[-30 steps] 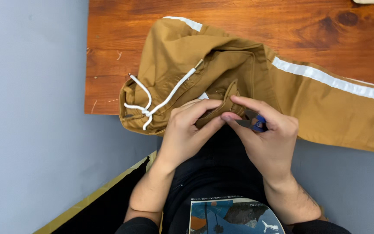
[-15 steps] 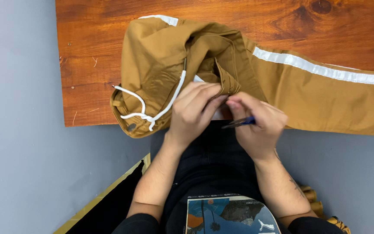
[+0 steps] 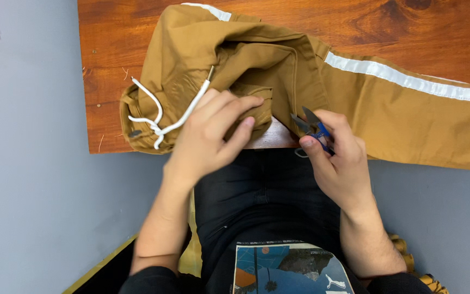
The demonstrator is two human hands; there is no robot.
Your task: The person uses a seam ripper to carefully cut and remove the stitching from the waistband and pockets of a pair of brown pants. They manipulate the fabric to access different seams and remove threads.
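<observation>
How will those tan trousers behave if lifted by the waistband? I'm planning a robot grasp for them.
The tan trousers would likely flop and drape: the cloth already folds and bunches under the left hand. The leg hanging past the wooden table edge would probably trail. The white drawstring lies loose and may dangle or snag.

A garment workroom, judging by tan trousers [image 3: 311, 71] spread on a wooden table [image 3: 110, 43] and thread snips [image 3: 312, 126].

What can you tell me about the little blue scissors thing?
The blue snips are small thread cutters with a blue handle and two short dark metal blades. The blades stand slightly apart, pointing up and left toward the tan trousers at the table's near edge. The right hand pinches the handle; the blade tips seem just short of the cloth.
</observation>
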